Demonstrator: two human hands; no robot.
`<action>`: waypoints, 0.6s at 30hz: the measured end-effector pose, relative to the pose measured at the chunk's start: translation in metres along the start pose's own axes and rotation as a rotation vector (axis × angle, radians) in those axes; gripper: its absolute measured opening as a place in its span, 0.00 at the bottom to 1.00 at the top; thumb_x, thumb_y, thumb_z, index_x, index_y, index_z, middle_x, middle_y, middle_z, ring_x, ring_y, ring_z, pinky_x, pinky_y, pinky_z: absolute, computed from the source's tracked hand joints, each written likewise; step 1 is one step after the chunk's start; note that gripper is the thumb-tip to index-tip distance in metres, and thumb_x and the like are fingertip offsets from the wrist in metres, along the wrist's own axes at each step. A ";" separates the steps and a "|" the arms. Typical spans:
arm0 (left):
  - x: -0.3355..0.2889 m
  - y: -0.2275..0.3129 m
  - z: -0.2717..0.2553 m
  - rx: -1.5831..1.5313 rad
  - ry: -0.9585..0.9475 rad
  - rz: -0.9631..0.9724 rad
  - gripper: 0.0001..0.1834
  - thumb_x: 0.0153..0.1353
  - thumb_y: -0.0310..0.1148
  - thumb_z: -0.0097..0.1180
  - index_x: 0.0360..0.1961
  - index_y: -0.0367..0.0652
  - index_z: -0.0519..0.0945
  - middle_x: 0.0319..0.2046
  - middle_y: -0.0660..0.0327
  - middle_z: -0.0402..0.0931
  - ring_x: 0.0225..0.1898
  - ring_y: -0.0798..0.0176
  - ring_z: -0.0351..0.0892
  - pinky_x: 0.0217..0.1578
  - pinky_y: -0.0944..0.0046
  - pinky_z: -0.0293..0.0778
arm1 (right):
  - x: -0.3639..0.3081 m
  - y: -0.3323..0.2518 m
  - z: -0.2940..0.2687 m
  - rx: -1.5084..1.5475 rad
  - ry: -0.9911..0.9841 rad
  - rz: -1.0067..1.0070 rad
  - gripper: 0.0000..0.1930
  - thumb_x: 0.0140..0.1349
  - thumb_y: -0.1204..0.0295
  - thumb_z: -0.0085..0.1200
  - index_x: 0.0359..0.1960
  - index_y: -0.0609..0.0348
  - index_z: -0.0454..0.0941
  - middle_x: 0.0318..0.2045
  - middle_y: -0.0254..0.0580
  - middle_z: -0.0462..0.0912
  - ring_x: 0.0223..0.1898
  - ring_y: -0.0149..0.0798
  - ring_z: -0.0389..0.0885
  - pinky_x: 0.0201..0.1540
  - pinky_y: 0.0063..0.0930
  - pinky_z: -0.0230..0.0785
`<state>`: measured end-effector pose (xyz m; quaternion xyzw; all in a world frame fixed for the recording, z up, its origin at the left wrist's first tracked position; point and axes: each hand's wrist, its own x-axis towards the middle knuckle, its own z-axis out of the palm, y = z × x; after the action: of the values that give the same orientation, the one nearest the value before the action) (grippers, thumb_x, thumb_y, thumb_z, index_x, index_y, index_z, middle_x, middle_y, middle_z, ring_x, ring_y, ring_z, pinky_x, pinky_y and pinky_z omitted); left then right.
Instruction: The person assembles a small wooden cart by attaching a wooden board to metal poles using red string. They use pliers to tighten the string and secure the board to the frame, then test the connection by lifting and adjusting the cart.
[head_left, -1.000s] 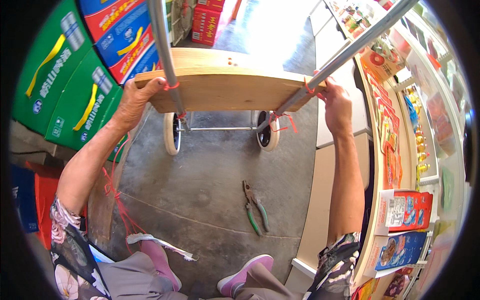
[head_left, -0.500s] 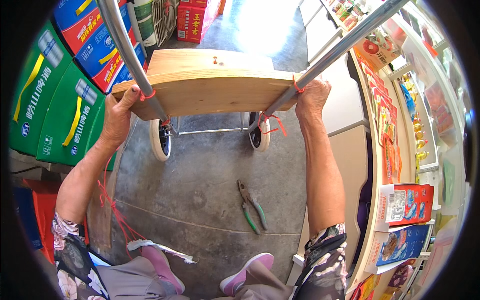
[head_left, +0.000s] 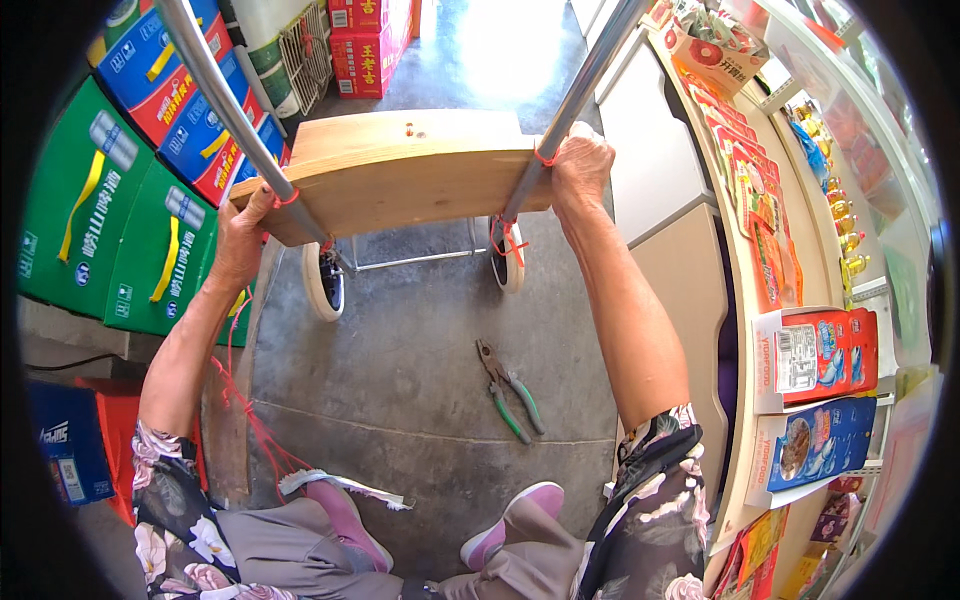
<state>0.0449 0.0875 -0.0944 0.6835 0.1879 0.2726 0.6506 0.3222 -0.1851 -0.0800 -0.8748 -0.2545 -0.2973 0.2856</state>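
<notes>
A wooden board (head_left: 410,170) lies across the two metal bars of a hand trolley, tied to them with red string. My left hand (head_left: 243,240) grips the board's left end beside the left metal bar (head_left: 225,105). My right hand (head_left: 580,165) holds the board's right end where the right metal bar (head_left: 580,85) crosses it. Two white wheels, the left wheel (head_left: 322,283) and the right wheel (head_left: 512,258), stand on the concrete floor under the board, joined by a thin axle.
Pliers with green handles (head_left: 510,390) lie on the concrete floor. Green and blue cartons (head_left: 120,230) are stacked at the left, red cartons (head_left: 365,45) at the back. A shelf of packaged goods (head_left: 810,350) runs along the right. Red string (head_left: 245,410) hangs by my left knee.
The board and trolley have come nearer and higher in view, tilting toward me. Both hands stay on the board's ends.
</notes>
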 end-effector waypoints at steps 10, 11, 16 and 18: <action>0.005 0.006 -0.006 0.037 -0.076 -0.023 0.22 0.59 0.48 0.58 0.42 0.38 0.79 0.37 0.63 0.79 0.39 0.69 0.75 0.43 0.65 0.69 | -0.006 0.013 0.013 -0.027 -0.016 0.102 0.08 0.52 0.68 0.54 0.20 0.58 0.78 0.20 0.49 0.81 0.26 0.48 0.82 0.31 0.38 0.74; 0.005 0.006 -0.007 -0.018 -0.094 -0.016 0.23 0.59 0.49 0.58 0.42 0.38 0.79 0.37 0.63 0.79 0.40 0.70 0.75 0.43 0.65 0.69 | -0.007 0.016 0.013 -0.105 -0.002 0.069 0.08 0.52 0.68 0.54 0.20 0.58 0.78 0.20 0.50 0.81 0.25 0.48 0.82 0.31 0.39 0.74; 0.004 0.013 -0.005 0.043 -0.134 -0.055 0.25 0.59 0.51 0.57 0.43 0.38 0.79 0.38 0.62 0.79 0.41 0.70 0.74 0.44 0.66 0.68 | -0.014 0.008 0.007 -0.011 -0.008 0.063 0.09 0.52 0.71 0.52 0.19 0.62 0.76 0.21 0.54 0.80 0.26 0.53 0.80 0.31 0.44 0.72; 0.001 0.017 -0.003 0.048 -0.076 -0.042 0.26 0.59 0.51 0.57 0.45 0.37 0.78 0.38 0.61 0.79 0.42 0.70 0.74 0.46 0.66 0.68 | -0.014 0.002 0.002 -0.145 0.048 -0.047 0.08 0.53 0.72 0.51 0.22 0.63 0.75 0.22 0.54 0.80 0.28 0.55 0.80 0.32 0.46 0.71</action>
<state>0.0419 0.0887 -0.0777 0.7047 0.1839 0.2279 0.6463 0.3144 -0.1897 -0.0915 -0.8796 -0.2457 -0.3426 0.2204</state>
